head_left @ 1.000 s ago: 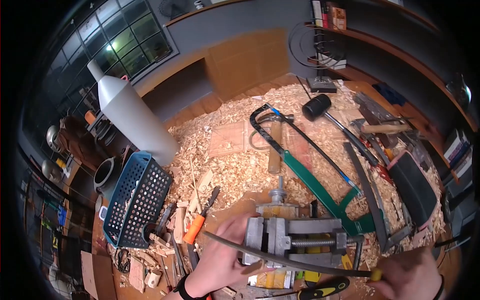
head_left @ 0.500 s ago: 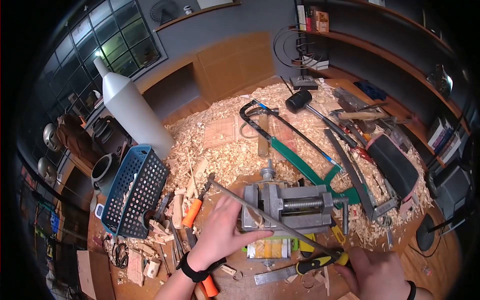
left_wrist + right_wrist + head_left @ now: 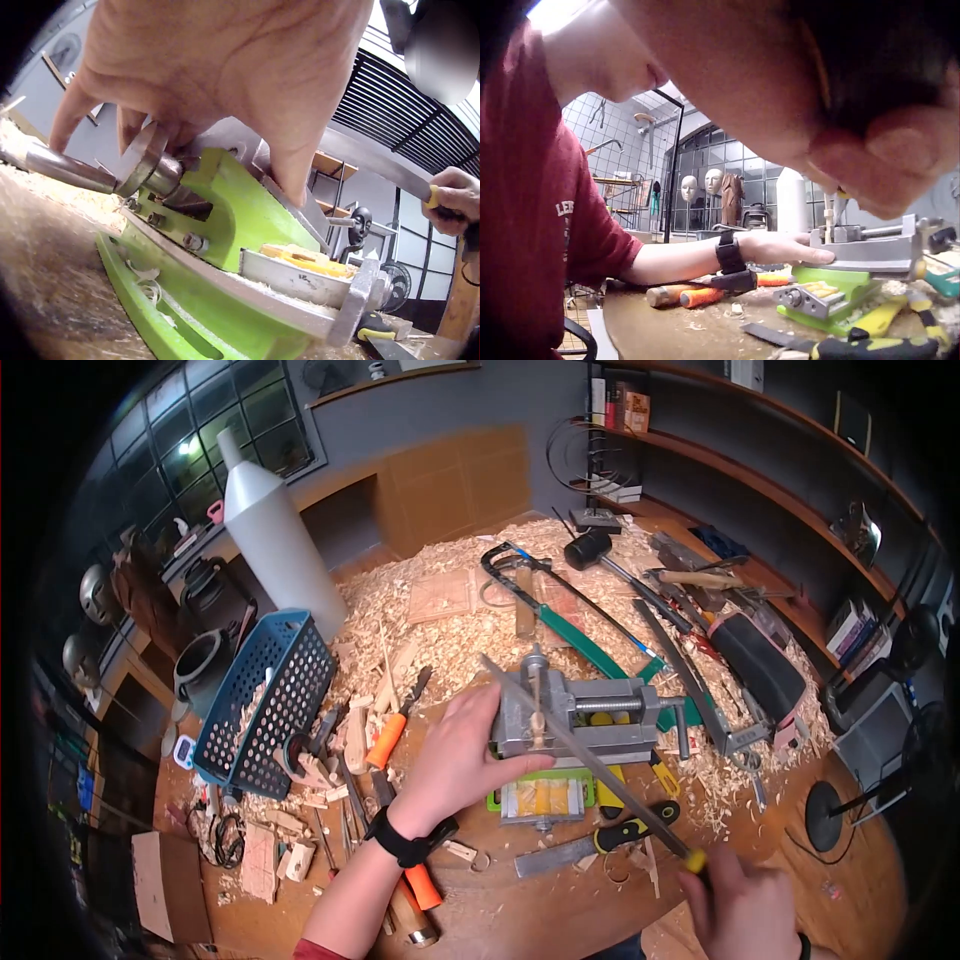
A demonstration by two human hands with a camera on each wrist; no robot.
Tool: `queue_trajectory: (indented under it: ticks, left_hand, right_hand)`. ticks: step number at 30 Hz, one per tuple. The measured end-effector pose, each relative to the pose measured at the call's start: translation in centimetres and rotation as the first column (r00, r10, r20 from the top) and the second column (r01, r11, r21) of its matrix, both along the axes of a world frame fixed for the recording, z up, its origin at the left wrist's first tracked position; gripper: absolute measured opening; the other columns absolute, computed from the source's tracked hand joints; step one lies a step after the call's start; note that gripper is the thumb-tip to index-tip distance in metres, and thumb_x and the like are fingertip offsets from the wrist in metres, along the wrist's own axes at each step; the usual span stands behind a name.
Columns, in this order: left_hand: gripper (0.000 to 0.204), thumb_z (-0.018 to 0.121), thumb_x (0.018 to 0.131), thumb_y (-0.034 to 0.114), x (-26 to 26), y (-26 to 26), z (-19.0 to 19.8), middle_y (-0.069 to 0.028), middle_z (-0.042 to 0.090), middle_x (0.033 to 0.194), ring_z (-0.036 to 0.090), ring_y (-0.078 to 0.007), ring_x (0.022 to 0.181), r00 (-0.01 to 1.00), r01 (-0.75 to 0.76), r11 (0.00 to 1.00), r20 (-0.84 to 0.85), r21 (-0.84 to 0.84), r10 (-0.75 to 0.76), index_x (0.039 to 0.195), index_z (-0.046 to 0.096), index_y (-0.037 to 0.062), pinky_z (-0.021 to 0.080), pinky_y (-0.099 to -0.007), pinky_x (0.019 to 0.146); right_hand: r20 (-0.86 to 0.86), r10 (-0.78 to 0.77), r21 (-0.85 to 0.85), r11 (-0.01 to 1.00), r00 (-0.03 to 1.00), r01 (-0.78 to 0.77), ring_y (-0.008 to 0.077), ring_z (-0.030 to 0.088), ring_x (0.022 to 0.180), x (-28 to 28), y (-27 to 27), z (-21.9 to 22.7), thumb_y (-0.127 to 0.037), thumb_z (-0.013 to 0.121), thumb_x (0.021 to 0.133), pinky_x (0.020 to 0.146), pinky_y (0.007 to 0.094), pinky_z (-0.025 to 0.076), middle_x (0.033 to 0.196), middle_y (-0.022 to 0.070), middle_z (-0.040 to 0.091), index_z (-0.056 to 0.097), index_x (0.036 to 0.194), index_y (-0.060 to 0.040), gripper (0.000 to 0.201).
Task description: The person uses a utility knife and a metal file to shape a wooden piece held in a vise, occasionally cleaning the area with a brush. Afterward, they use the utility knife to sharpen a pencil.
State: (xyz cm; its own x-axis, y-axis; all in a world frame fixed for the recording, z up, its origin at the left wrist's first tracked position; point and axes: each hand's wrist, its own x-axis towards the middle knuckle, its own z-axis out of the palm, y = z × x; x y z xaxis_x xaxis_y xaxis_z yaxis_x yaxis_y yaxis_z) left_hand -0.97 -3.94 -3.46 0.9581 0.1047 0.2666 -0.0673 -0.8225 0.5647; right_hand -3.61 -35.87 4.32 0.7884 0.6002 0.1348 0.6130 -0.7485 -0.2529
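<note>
A grey metal bench vise [image 3: 610,738] on a lime-green base [image 3: 232,217] stands on the wooden table, with a small slim piece of wood [image 3: 537,725] upright in its jaws. My left hand [image 3: 455,760] grips the vise's left end, thumb along the near side and fingers over the far side. In my right hand [image 3: 745,910] is the yellow-ended handle of a long metal file [image 3: 610,780]. Its blade slants up and left across the vise, overlapping the wood in the head view. The right wrist view shows that hand's curled fingers close up, blurred.
A chisel [image 3: 560,855] with a black-yellow handle lies before the vise. Behind are wood shavings [image 3: 440,630], a green hacksaw [image 3: 585,645] and a black mallet [image 3: 588,548]. Orange-handled tools [image 3: 388,742] and a blue basket [image 3: 255,710] stand to the left.
The file has swung to a steeper slant, and my right hand has come left and nearer my body. My left hand stays at the vise. The head view has shifted.
</note>
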Motion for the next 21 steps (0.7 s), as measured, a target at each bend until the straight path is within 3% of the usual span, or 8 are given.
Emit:
queue_trajectory:
  ticks: [3,5,6,9,13,16,19,21]
  left_hand:
    - [0.095,0.083,0.077,0.053,-0.1,0.3,-0.8,-0.0277,0.057,0.138,0.05,-0.0418,0.134,0.999,-0.017,1.0,0.034,0.013,0.017,0.143,0.048,-0.0054,0.042,-0.0474,0.111]
    - [0.095,0.084,0.076,0.053,0.0,0.1,-0.4,-0.0281,0.056,0.138,0.05,-0.0418,0.134,1.0,0.0,1.0,0.02,-0.03,0.0,0.142,0.048,-0.006,0.042,-0.047,0.112]
    - [0.095,0.084,0.076,0.052,0.1,0.0,-0.1,-0.028,0.057,0.138,0.051,-0.0417,0.133,1.0,-0.001,0.999,-0.011,-0.032,0.001,0.142,0.048,-0.0058,0.042,-0.0467,0.112]
    - [0.094,0.084,0.076,0.051,0.1,0.0,-0.2,-0.028,0.057,0.137,0.052,-0.0414,0.132,1.0,-0.01,1.0,-0.01,-0.019,0.01,0.142,0.049,-0.0058,0.042,-0.0465,0.112]
    - [0.093,0.084,0.076,0.051,0.1,0.0,0.1,-0.0277,0.058,0.136,0.052,-0.0413,0.132,1.0,-0.01,1.0,0.004,-0.013,0.01,0.142,0.049,-0.0054,0.042,-0.0464,0.112]
    - [0.095,0.084,0.076,0.051,-0.1,-0.1,0.6,-0.027,0.057,0.138,0.052,-0.0412,0.132,1.0,0.004,0.998,-0.015,-0.07,-0.005,0.143,0.047,-0.005,0.042,-0.0464,0.112]
    - [0.098,0.084,0.077,0.05,0.0,0.5,-0.3,-0.0277,0.054,0.141,0.051,-0.0408,0.133,1.0,0.02,0.998,0.004,-0.063,-0.019,0.146,0.043,-0.0059,0.041,-0.0462,0.114]
    - [0.1,0.085,0.08,0.046,0.0,0.5,-0.7,-0.028,0.054,0.142,0.051,-0.0381,0.135,0.995,0.067,0.993,0.084,-0.096,-0.059,0.151,0.037,-0.005,0.04,-0.0425,0.115]
  right_hand:
    - [0.014,-0.036,-0.04,0.999,0.999,0.036,0.0353,0.063,0.053,-1.5,-1.7,0.0,-0.022,0.066,0.099,0.047,0.0433,0.047,0.064,0.0181,0.062,0.062,0.104,-0.005,0.018]
    - [-0.005,-0.069,-0.08,0.994,0.998,0.068,0.028,0.06,0.05,-1.1,-0.2,-0.1,-0.02,0.066,0.1,0.048,0.0377,0.046,0.062,0.0135,0.06,0.065,0.107,-0.0027,0.019]
    - [0.0,-0.103,-0.063,0.993,0.995,0.103,0.0322,0.065,0.055,0.2,1.2,-0.8,-0.029,0.072,0.094,0.049,0.0436,0.049,0.062,0.0117,0.063,0.065,0.091,-0.0083,0.022]
    - [0.054,0.021,0.01,1.0,0.998,-0.022,0.0303,0.065,0.051,1.8,3.3,-1.4,-0.028,0.071,0.095,0.046,0.0407,0.049,0.06,0.0115,0.064,0.057,0.086,-0.0057,0.028]
    - [0.139,0.014,0.089,0.996,0.99,-0.027,0.0323,0.065,0.051,2.9,2.5,-1.6,-0.025,0.069,0.097,0.046,0.0416,0.049,0.06,0.0136,0.064,0.058,0.085,-0.0043,0.026]
    - [0.188,-0.124,0.251,0.965,0.974,0.074,0.0395,0.064,0.058,3.8,0.8,-1.6,-0.018,0.069,0.096,0.052,0.0471,0.047,0.065,0.0201,0.063,0.061,0.088,-0.0005,0.021]
    - [0.141,-0.245,0.261,0.944,0.959,0.202,0.0408,0.065,0.063,3.4,-1.2,-0.5,-0.017,0.069,0.096,0.055,0.0483,0.046,0.069,0.0231,0.064,0.063,0.092,0.0012,0.019]
    - [0.19,-0.233,0.271,0.946,0.954,0.177,0.0381,0.063,0.058,2.7,-2.4,-0.9,-0.015,0.069,0.095,0.054,0.0449,0.044,0.068,0.0231,0.062,0.065,0.094,0.0032,0.018]
